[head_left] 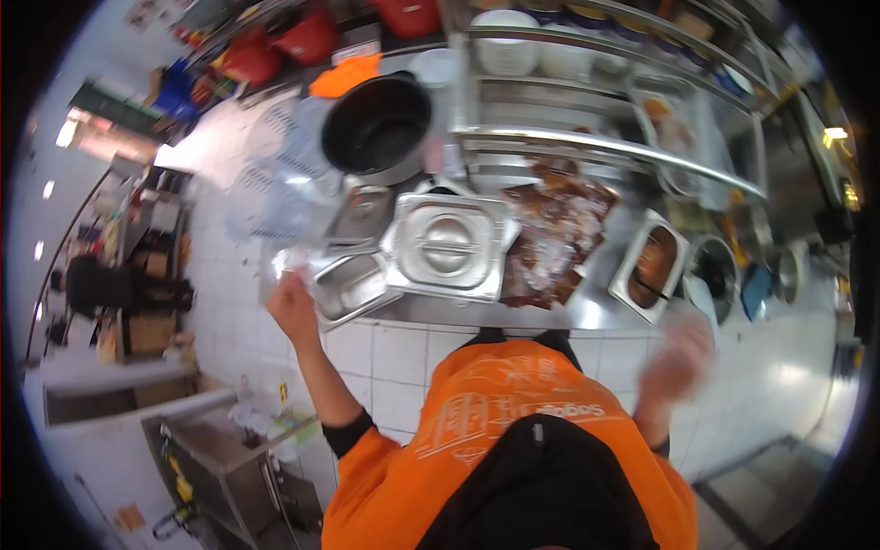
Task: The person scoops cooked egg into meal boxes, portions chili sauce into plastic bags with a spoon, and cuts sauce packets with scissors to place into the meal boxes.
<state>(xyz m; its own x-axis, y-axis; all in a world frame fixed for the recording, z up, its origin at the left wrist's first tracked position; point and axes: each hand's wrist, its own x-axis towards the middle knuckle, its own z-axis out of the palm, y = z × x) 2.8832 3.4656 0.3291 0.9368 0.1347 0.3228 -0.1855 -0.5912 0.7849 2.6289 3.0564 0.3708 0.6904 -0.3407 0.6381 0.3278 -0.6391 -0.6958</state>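
Observation:
My left hand (290,301) is raised at the left end of the steel table, its fingers closed. Something clear, perhaps thin plastic, shows at the fingertips, too faint to name. Just right of that hand is an empty steel pan (350,288). Beside the pan sits a lidded steel container (449,247). My right hand (678,357) is smeared by motion in front of the table's right end, so its fingers cannot be read. Nearest to it is a steel pan of brown sauce (654,266) with a dark handle across it.
Brown plastic packs (559,238) lie mid-table under a steel shelf rail (605,147). A big black pot (378,128) stands at the back left, with clear plastic crates (275,183) beyond. A round pot (712,270) is at the right. A person (101,284) stands far left.

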